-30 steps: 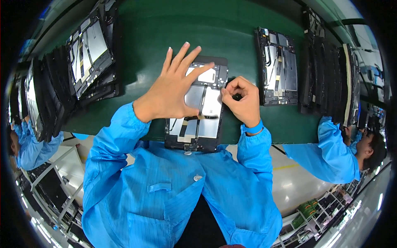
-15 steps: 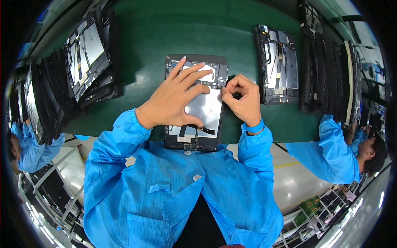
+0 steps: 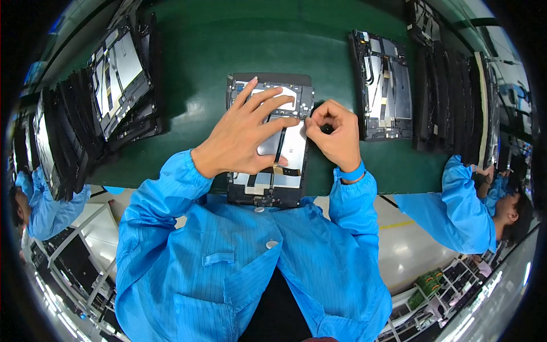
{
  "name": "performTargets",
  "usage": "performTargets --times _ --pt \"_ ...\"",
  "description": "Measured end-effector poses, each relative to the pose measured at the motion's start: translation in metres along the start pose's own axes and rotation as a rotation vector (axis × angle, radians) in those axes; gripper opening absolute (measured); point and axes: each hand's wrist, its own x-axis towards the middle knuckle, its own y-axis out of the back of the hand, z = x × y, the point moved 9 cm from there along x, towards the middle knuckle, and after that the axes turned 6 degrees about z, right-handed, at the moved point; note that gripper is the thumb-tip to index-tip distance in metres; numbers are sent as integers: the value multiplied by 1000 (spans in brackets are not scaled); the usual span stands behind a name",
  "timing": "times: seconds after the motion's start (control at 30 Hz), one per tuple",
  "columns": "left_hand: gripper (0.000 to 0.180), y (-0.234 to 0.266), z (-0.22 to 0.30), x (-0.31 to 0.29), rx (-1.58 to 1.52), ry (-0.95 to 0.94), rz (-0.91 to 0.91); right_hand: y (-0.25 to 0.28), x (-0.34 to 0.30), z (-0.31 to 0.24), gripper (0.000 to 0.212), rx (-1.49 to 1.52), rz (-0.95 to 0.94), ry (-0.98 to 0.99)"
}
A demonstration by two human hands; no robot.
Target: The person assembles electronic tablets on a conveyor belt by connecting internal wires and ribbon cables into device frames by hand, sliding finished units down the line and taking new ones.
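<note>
On the green table (image 3: 188,62), the left hand (image 3: 242,134) lies flat with fingers spread apart on an opened tablet (image 3: 272,142) at the near edge, while the right hand (image 3: 336,134) pinches its fingertips together at the tablet's right rim, beside another opened tablet (image 3: 384,85).

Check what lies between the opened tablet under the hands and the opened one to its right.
Head view: only the right hand and bare green mat between centre tablet and right tablet.

Single head-worn fisheye looks steeply down, close over the green table (image 3: 188,62).
</note>
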Motion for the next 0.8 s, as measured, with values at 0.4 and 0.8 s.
performTargets --times 0.4,0.8 --pt "54 6 5 5 -42 9 61 -1 0 1 13 53 35 15" --pt "42 2 5 0 10 -45 93 -9 28 -13 13 -73 -26 129"
